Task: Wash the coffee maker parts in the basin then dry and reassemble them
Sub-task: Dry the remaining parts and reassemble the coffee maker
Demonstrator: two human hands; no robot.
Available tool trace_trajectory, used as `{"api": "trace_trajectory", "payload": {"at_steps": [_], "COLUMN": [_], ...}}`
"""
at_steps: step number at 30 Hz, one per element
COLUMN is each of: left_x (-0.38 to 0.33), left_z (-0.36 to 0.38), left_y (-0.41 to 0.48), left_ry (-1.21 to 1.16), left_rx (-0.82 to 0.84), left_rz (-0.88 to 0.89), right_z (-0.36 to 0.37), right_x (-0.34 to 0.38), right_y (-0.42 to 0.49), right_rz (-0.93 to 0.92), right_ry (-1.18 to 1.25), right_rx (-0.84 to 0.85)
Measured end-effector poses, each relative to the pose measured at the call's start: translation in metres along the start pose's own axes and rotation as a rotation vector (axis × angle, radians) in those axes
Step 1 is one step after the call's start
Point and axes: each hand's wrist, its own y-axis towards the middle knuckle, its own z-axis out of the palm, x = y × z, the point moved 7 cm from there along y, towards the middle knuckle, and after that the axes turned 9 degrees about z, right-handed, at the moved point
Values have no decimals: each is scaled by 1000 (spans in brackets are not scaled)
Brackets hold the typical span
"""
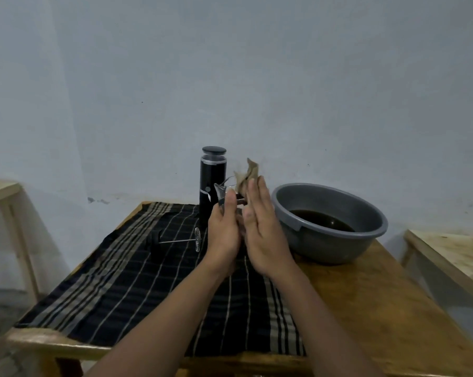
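Coffee-maker part [221, 194], small, glinting, pinched by left hand [224, 229], right hand [259, 227] flat against brown cloth [250, 172]

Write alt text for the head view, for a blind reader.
The left hand grips a small metal part while the flat right hand presses a brown rag to it. A black cylinder stands on a striped cloth, a wire rod lies beside it, and a grey basin holds dark water.

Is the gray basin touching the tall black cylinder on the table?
Apart. The head view shows the gray basin well right of the black cylinder, with the left hand and right hand raised in the gap between them.
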Motion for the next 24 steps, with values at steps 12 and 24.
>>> {"api": "trace_trajectory", "payload": {"at_steps": [12,24], "left_x": [-10,-5], "left_z": [10,-3], "left_y": [-20,-16], "left_ry": [34,-56], "left_rx": [248,27], "left_rz": [227,-84], "right_z": [-14,-39], "right_x": [-68,-26], "right_y": [12,16], "right_rz": [661,211], "right_ry": [685,37], "right_rx": [-140,-396]}}
